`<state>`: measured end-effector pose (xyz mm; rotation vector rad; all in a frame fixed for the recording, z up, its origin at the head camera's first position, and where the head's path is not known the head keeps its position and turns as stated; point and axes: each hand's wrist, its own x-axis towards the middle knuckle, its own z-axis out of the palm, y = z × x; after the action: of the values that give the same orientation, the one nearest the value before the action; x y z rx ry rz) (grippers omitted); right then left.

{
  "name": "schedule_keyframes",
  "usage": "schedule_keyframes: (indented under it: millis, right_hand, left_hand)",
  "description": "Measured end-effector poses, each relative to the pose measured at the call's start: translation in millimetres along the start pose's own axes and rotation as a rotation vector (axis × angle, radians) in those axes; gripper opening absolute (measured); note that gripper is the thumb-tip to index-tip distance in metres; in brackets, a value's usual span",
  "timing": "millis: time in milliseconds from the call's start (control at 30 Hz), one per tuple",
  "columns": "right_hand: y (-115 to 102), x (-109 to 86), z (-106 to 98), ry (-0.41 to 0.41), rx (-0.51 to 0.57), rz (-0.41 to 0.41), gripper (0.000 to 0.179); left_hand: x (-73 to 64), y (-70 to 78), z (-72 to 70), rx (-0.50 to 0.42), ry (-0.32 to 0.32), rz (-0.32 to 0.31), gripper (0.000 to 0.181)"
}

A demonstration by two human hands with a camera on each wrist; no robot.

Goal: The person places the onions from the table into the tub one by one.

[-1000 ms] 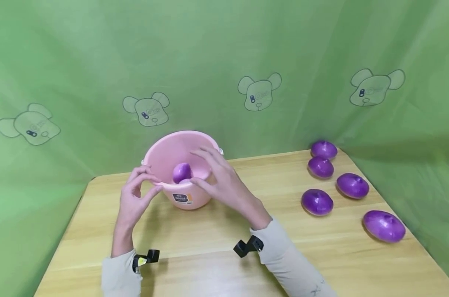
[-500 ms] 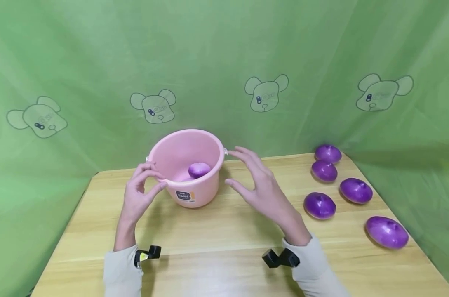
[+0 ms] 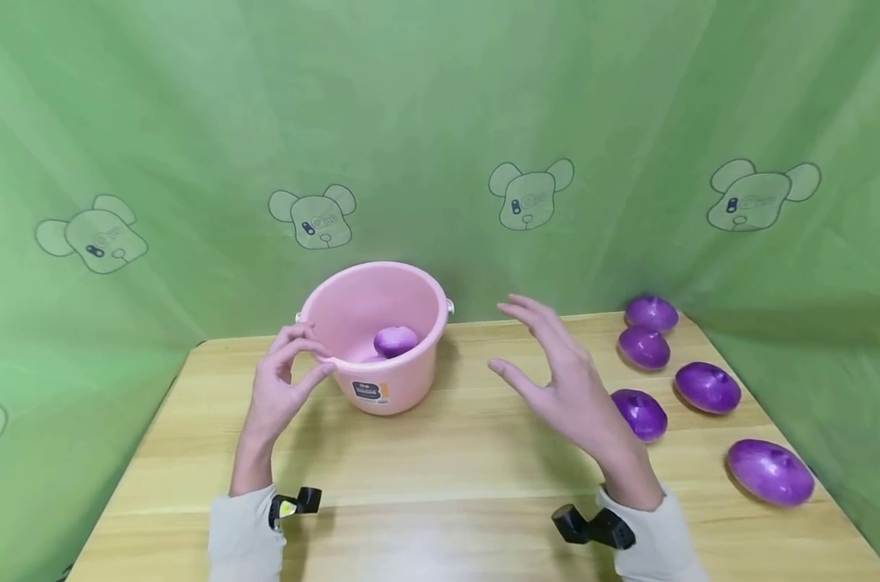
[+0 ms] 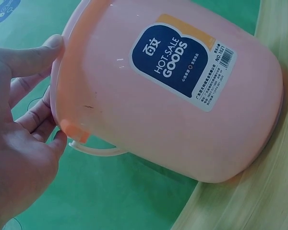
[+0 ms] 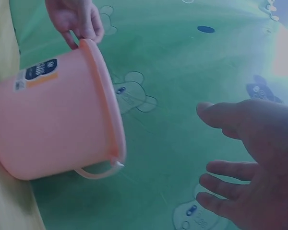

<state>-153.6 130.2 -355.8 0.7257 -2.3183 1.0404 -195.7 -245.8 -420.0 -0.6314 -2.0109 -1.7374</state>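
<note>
A pink bucket (image 3: pixel 403 386) stands upright on the table, a label on its near side. My left hand (image 3: pixel 280 392) pinches the left front of its rim, thumb outside and fingers over the inner edge, which the left wrist view also shows. Inside the bucket lies a purple onion (image 3: pixel 396 341); something paler beneath it is mostly hidden by the front wall. To the right of the bucket, my right hand (image 3: pixel 566 388) hovers over the table with spread fingers, holding nothing. Its wrist partly covers one purple onion (image 3: pixel 643 416) behind it.
Several more purple onions, such as the nearest one (image 3: pixel 770 473) and the farthest one (image 3: pixel 652 312), lie along the right side of the wooden table (image 3: pixel 425 501). A green cloth (image 3: pixel 425 121) with bear faces hangs behind and at both sides.
My right hand has come out from over the bucket, moving right toward the onions. The onion inside has rolled to the right. My left hand has stayed on the rim.
</note>
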Motion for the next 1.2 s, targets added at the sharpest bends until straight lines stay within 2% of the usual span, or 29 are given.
schedule_keyframes:
  millis: [233, 400, 800, 1200]
  right_hand:
    - [5, 1.1, -15, 0.038, -0.006, -0.013, 0.074]
    - [8, 0.3, -25, 0.052, -0.004, 0.007, 0.076]
    - [17, -4.2, -43, 0.028, -0.039, 0.074, 0.076]
    - [43, -11.0, -54, -0.010, -0.060, 0.168, 0.068]
  left_hand:
    - [0.9, -0.2, -1.8, 0.009, 0.000, 0.000, 0.020]
    - [2.0, 0.2, -1.2, 0.004, 0.002, -0.004, 0.020]
    - [1.3, -0.1, -0.6, -0.008, 0.014, -0.006, 0.021]
    - [0.6, -0.2, 1.1, 0.002, 0.011, -0.001, 0.021]
